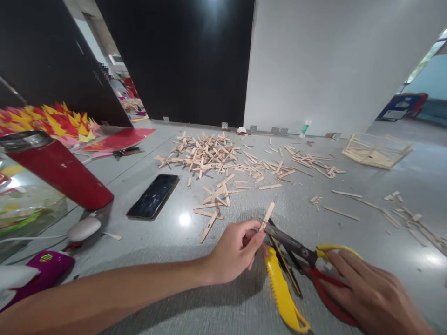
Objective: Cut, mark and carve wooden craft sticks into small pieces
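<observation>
Between the thumb and fingers of my left hand [235, 249] is a pale wooden craft stick [268, 215], its upper end pointing up and away. My right hand [370, 288] is closed round the handles of a pair of scissors [304, 252], one loop yellow and the other red. The blades reach left to the stick, close by my left fingertips; whether they touch it I cannot tell. Just below lie a yellow-handled cutter [282, 295] and a thin dark pen-like tool [291, 274]. A large heap of craft sticks [209, 153] spreads over the table beyond.
A black phone [153, 197], a red flask [66, 170] and a purple device [52, 272] are on the left. Red and yellow paper pieces [49, 122] are piled behind. At the right stand a small stick frame [375, 153] and loose sticks. A glue tube [305, 128] stands against the white panel.
</observation>
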Demonstrator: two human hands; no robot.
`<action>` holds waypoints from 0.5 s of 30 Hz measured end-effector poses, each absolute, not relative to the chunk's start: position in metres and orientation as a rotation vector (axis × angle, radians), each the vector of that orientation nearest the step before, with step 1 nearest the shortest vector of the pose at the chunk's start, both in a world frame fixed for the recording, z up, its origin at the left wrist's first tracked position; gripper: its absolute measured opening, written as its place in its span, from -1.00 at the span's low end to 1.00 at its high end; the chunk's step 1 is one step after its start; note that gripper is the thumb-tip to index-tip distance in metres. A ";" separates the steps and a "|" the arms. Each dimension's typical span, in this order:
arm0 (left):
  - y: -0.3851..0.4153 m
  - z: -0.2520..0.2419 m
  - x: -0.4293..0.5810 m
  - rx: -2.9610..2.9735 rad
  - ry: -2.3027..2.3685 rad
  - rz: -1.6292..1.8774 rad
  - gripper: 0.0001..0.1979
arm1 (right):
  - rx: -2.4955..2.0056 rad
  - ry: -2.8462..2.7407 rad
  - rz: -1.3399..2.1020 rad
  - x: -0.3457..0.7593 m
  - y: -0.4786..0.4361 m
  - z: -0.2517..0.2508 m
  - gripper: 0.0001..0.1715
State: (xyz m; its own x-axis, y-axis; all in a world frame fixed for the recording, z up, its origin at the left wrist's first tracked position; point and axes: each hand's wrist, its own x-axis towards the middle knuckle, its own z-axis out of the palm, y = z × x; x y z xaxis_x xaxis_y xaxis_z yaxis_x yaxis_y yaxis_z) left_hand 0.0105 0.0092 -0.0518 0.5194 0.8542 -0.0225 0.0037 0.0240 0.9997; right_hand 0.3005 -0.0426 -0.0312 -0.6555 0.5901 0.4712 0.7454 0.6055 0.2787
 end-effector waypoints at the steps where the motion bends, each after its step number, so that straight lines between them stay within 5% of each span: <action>1: 0.009 -0.052 0.010 1.401 0.808 0.785 -0.60 | -1.088 -2.497 -0.667 0.300 -0.044 -0.031 -0.44; 15: 0.012 -0.052 0.012 1.372 0.792 0.721 -0.48 | -1.200 -2.382 -0.908 0.292 -0.048 -0.028 -0.42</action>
State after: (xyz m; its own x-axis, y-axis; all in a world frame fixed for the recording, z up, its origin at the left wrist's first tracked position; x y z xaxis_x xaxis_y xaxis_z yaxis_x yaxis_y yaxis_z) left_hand 0.0119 0.0122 -0.0518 0.5570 0.8278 -0.0667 0.0110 0.0729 0.9973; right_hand 0.2916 -0.0483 -0.0283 -0.5949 0.5988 0.5363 0.8038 0.4447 0.3951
